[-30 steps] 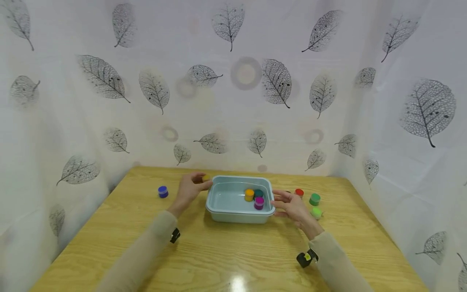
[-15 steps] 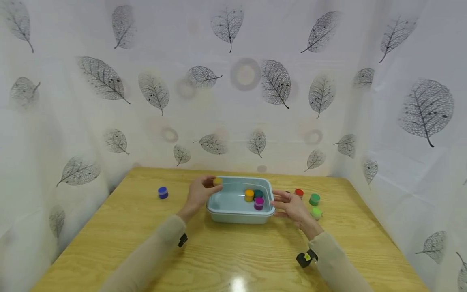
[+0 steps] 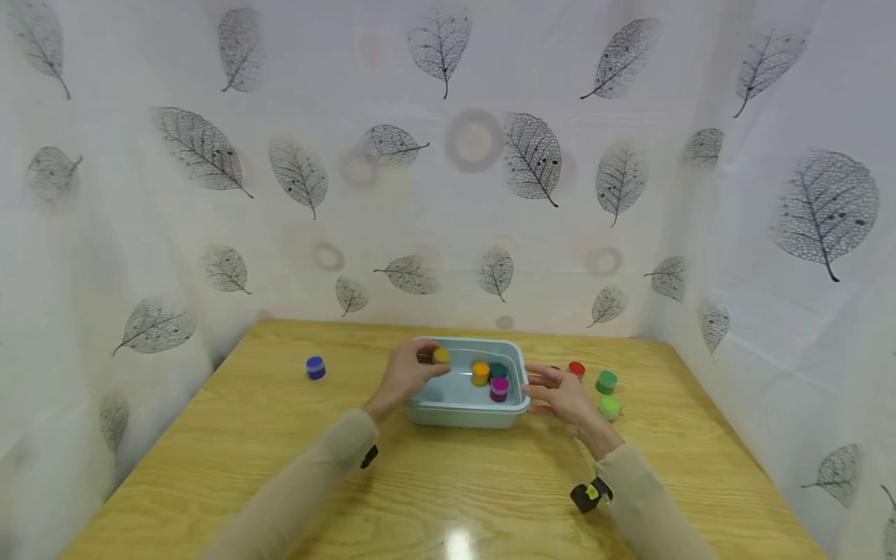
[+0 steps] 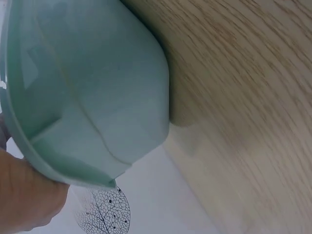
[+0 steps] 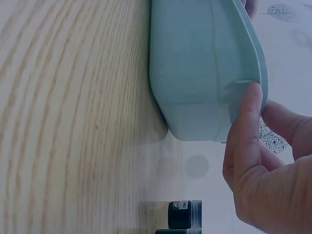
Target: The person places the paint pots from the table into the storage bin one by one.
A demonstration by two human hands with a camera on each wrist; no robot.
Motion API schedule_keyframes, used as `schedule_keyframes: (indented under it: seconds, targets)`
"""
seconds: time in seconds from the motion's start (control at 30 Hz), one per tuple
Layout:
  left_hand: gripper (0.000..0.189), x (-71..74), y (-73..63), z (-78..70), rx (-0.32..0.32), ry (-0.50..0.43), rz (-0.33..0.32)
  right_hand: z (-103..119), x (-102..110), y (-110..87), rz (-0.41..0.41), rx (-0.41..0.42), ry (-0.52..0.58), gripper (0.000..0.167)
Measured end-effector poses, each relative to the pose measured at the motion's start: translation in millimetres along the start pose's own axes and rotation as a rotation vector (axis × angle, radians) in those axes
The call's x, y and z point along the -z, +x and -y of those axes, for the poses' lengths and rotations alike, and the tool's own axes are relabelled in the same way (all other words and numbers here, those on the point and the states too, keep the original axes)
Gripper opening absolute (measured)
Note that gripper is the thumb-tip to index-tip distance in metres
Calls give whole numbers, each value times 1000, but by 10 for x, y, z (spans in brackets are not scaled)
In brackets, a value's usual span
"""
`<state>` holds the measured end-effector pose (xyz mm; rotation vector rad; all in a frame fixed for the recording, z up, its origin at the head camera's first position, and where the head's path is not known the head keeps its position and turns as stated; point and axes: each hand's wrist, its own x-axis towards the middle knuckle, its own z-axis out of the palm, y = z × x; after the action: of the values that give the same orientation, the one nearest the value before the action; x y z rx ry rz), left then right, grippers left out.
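Tub (image 3: pixel 462 418) left end partly hid behind L hand (image 3: pixel 410 375); dark jar (image 3: pixel 555 368) mostly behind R hand (image 3: pixel 565 398); sleeves (image 3: pixel 308 482) cut off, near edge.

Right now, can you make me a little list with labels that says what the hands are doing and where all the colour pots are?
Left hand: pinches a yellow pot above the tub
Right hand: fingers touch the rim at the tub's right end
Tub: pale blue-green, standing on the table
Inside tub: orange pot, teal pot, purple pot
Left of tub: blue pot
Right of tub: red pot, green pot, light green pot, black pot
Table: wood
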<state>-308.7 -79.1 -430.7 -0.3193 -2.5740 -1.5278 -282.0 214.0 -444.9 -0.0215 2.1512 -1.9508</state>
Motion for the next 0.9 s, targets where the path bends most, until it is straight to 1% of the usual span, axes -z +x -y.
schedule_keyframes:
  seconds: [0.07, 0.17, 0.23, 0.3, 0.4, 0.5, 0.6, 0.7, 0.83, 0.9]
  targets:
    - [31, -36, 5, -11, 0, 4, 4, 6, 4, -4, -1, -1, 0, 56]
    - [31, -74, 3, -49, 20, -9, 7, 15, 6, -8, 2, 0, -4, 56]
    - [30, -89, -2, -72, 23, -20, 21, 13, 4, -6, 1, -3, -2, 56]
    - [30, -104, -1, -85, 32, -32, 52, 5, 3, 0, -1, -3, -1, 57]
    - [32, -131, 17, -91, 63, -52, 108, -2, 4, 6, -4, -7, 6, 58]
    - [36, -158, 45, -94, 118, -58, 154, 0, 4, 7, -9, -11, 11, 58]
    - [39, -168, 64, -108, 175, -46, 182, 0, -3, 11, -12, -13, 12, 57]
    - [40, -183, 84, -113, 217, -50, 210, -2, -7, 15, -10, -12, 13, 57]
    - [40, -229, 120, -107, 237, -71, 278, -5, -5, 9, -2, -2, 16, 57]
    - [39, -264, 136, -109, 236, -63, 308, -9, -2, 0, 0, 0, 17, 57]
